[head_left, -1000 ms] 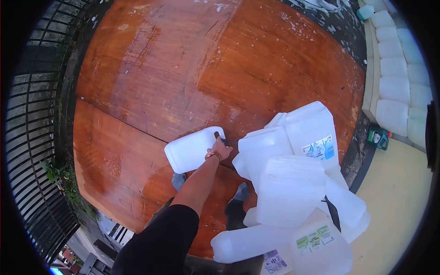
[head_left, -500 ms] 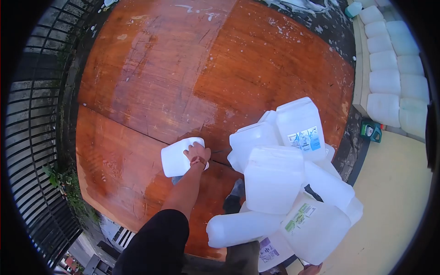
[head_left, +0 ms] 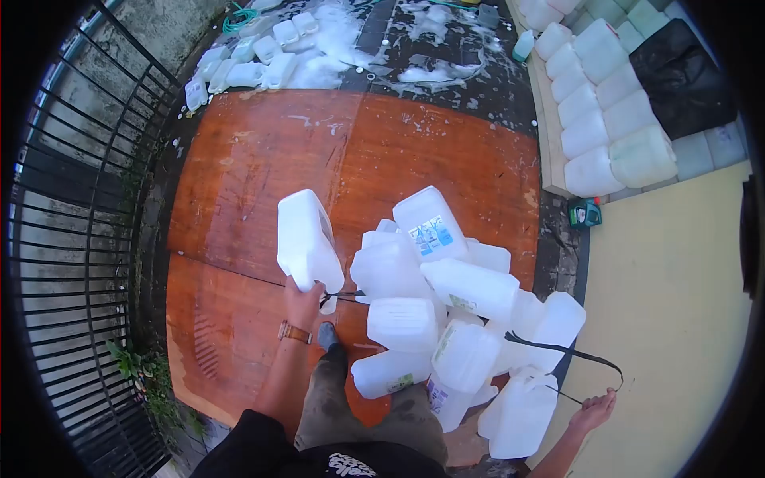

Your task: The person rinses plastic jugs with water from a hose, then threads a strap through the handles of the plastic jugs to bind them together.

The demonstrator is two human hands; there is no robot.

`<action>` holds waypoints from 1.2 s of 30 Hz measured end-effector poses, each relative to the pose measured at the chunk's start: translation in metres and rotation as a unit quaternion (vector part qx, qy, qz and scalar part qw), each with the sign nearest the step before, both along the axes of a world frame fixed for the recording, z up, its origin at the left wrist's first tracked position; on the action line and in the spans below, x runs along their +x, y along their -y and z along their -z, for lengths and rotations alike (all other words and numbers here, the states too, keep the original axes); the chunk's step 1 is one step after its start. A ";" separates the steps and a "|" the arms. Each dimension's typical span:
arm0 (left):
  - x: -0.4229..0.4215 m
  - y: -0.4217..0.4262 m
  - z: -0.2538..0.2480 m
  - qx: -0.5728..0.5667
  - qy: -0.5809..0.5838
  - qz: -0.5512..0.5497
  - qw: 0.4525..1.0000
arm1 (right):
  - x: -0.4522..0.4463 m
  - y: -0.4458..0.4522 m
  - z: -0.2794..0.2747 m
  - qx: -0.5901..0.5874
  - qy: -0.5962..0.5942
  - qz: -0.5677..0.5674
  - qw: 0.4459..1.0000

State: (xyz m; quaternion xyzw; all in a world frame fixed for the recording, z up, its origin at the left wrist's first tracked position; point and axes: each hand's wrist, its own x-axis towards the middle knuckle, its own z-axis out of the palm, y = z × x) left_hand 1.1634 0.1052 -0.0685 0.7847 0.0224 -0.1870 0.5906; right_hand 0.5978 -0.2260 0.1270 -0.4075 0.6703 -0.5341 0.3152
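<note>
My left hand (head_left: 305,304) is closed on the lower end of a white plastic jug (head_left: 305,237), which it holds over the wooden board. A dark strap (head_left: 344,296) passes from beside that hand toward a bunch of white jugs (head_left: 397,325). My right hand (head_left: 594,411), out at the lower right, pinches a black strap (head_left: 570,349) that loops up and back to the bunch. Several jugs lie tilted against one another in front of my legs, some with blue, green or purple labels. How the strap runs among them is hidden.
The reddish wooden board (head_left: 263,151) is wet. Behind it are foam (head_left: 343,52) and more jugs (head_left: 247,73). Stacked jugs (head_left: 586,131) line the right, near a green bottle (head_left: 586,213) and a cream wall (head_left: 661,279). A black metal fence (head_left: 84,231) runs along the left.
My left hand has gripped and lifted the jug it was resting on, tipping it upright. My right hand has moved out to the right, drawing the black strap into view. The camera has tilted up.
</note>
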 end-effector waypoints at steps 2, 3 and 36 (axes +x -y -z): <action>0.010 -0.002 -0.057 -0.019 0.002 0.032 0.999 | 0.003 0.027 -0.050 -0.051 0.053 0.014 0.997; 0.006 -0.003 -0.080 -0.028 -0.006 0.051 0.998 | 0.008 0.038 -0.077 -0.067 0.075 0.019 0.995; -0.267 0.204 -0.343 -0.171 0.035 0.395 0.902 | 0.241 -0.116 0.033 0.149 0.452 -0.440 0.761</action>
